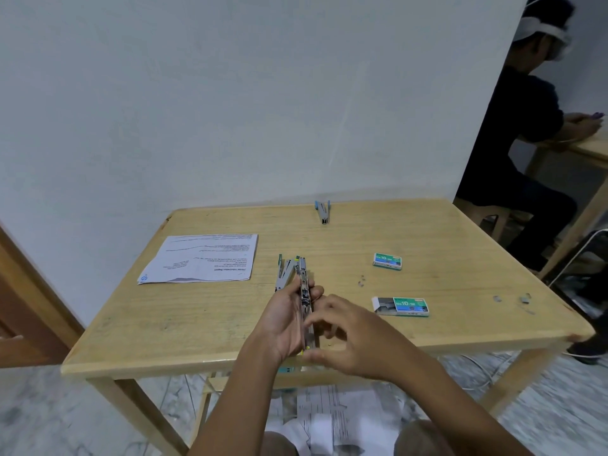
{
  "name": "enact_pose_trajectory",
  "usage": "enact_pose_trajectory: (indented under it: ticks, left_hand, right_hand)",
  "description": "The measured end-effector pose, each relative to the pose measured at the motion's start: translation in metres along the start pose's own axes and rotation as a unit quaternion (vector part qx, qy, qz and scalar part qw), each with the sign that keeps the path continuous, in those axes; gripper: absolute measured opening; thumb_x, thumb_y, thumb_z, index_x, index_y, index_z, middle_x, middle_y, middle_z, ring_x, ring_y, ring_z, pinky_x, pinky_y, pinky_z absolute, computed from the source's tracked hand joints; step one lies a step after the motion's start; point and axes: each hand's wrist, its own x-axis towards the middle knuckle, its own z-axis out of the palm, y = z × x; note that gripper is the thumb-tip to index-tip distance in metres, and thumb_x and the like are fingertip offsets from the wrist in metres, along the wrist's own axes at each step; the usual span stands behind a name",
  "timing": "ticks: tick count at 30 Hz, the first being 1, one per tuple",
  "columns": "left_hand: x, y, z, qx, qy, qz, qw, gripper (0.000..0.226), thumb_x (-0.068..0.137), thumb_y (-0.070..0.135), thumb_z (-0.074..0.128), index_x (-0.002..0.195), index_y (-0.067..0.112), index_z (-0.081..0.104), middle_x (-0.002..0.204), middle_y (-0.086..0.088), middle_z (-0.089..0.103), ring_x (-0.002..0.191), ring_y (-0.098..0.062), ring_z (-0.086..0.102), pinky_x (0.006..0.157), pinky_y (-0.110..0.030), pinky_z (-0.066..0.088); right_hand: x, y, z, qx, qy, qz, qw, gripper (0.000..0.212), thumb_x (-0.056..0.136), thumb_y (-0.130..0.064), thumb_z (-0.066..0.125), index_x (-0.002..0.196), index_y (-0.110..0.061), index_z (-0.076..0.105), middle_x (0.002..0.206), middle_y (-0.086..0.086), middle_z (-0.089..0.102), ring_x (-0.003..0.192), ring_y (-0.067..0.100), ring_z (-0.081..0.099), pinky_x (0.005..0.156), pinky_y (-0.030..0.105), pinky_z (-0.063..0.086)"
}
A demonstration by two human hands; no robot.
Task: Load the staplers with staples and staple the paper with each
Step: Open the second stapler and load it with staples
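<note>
**A:** What is on the left of the bench point(164, 324)?

**B:** A printed paper point(200, 258) lies flat on its far left part.

**A:** And in the middle?

**B:** The left hand point(283, 327) has its grip curled round an opened stapler point(304, 304), held lengthwise above the near edge. A green-tipped stapler point(284, 271) sits just to its left, partly hidden. A blue stapler point(323, 212) lies well apart at the far edge.

**A:** The other hand?

**B:** The right hand point(348, 337) is at the opened stapler's near end with its fingers bent. It is blurred, so I cannot tell whether its grip pinches anything.

**A:** And on the right?

**B:** A closed staple box point(387, 261) lies there, with an open staple box point(403, 306) nearer. Loose staples point(525, 298) are scattered beyond.
</note>
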Motion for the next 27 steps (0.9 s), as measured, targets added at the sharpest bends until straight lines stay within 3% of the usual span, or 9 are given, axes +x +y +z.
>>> enact_pose_trajectory:
  ticks: [3,7,9,12,15,17,20,22,27]
  left_hand:
    - [-0.001,0.000,0.001,-0.004,0.009,0.006,1.000,0.036,0.103,0.038,0.035,0.088,0.011,0.054,0.074,-0.004,0.053,0.060,-0.019,0.051,0.057,-0.029,0.048]
    - [-0.002,-0.001,0.003,-0.019,0.023,0.013,0.999,0.037,0.103,0.038,0.038,0.085,0.011,0.055,0.071,-0.005,0.055,0.059,-0.019,0.053,0.058,-0.030,0.046]
    - [-0.003,-0.001,0.006,-0.037,0.021,0.014,0.999,0.038,0.103,0.036,0.041,0.084,0.007,0.059,0.071,-0.008,0.056,0.058,-0.020,0.056,0.053,-0.028,0.051]
    - [-0.008,-0.003,0.009,-0.033,-0.028,0.010,0.999,0.034,0.100,0.029,0.048,0.092,0.002,0.066,0.076,-0.013,0.061,0.066,-0.020,0.057,0.050,-0.028,0.052]
    - [-0.013,-0.006,0.007,0.059,-0.086,0.004,0.995,0.028,0.099,0.030,0.049,0.099,0.010,0.068,0.064,-0.006,0.052,0.051,-0.013,0.049,0.054,-0.024,0.040]
    - [-0.016,-0.007,0.006,0.086,-0.106,0.002,0.991,0.032,0.100,0.032,0.045,0.097,0.011,0.070,0.059,-0.003,0.044,0.047,-0.013,0.040,0.053,-0.025,0.034]
    - [-0.018,-0.006,0.007,0.081,-0.134,-0.005,0.988,0.030,0.100,0.033,0.044,0.103,0.011,0.064,0.055,-0.001,0.041,0.047,-0.012,0.035,0.052,-0.025,0.033]
    - [-0.018,-0.005,0.006,0.084,-0.144,-0.005,0.986,0.032,0.100,0.032,0.042,0.105,0.010,0.065,0.054,-0.001,0.043,0.048,-0.013,0.037,0.054,-0.026,0.031]
    - [-0.016,-0.003,0.007,0.069,-0.147,-0.015,0.987,0.042,0.097,0.034,0.039,0.109,0.006,0.067,0.056,-0.005,0.044,0.051,-0.017,0.038,0.057,-0.031,0.029]
  right_hand:
    - [-0.005,0.006,0.005,-0.060,0.011,-0.045,0.997,0.061,0.070,-0.070,0.066,0.119,-0.036,0.054,0.122,-0.019,0.043,0.091,0.007,0.059,0.074,0.030,0.054]
    - [-0.006,0.007,0.007,-0.088,0.110,-0.149,0.979,0.032,0.077,-0.045,0.074,0.099,-0.024,0.066,0.105,-0.009,0.059,0.083,0.008,0.061,0.064,0.030,0.054]
    - [-0.006,0.007,0.005,-0.048,0.177,-0.154,0.971,0.022,0.081,-0.034,0.074,0.096,-0.019,0.070,0.099,-0.006,0.065,0.083,0.008,0.064,0.069,0.026,0.054]
    - [0.002,0.007,-0.011,0.080,0.263,-0.090,0.957,0.020,0.087,-0.031,0.070,0.103,-0.018,0.073,0.094,-0.008,0.069,0.084,0.002,0.063,0.075,0.021,0.052]
    - [0.015,0.000,-0.024,0.223,0.301,0.047,0.926,0.014,0.087,-0.032,0.069,0.099,-0.027,0.072,0.097,-0.009,0.070,0.088,0.004,0.064,0.077,0.020,0.050]
    - [0.025,0.002,-0.025,0.295,0.282,0.125,0.904,0.025,0.085,-0.038,0.071,0.110,-0.031,0.069,0.109,-0.008,0.067,0.099,0.003,0.062,0.085,0.023,0.051]
    - [0.033,0.005,-0.025,0.418,0.168,0.178,0.875,0.062,0.075,-0.060,0.067,0.123,-0.021,0.065,0.114,-0.004,0.068,0.109,0.011,0.063,0.100,0.036,0.050]
    - [0.036,0.002,-0.024,0.470,0.129,0.182,0.854,0.053,0.083,-0.058,0.063,0.107,-0.011,0.072,0.096,0.004,0.071,0.098,0.018,0.065,0.101,0.040,0.049]
    - [0.044,-0.005,-0.018,0.518,0.193,0.212,0.806,0.046,0.085,-0.047,0.067,0.092,-0.002,0.075,0.083,0.017,0.063,0.082,0.023,0.063,0.102,0.044,0.047]
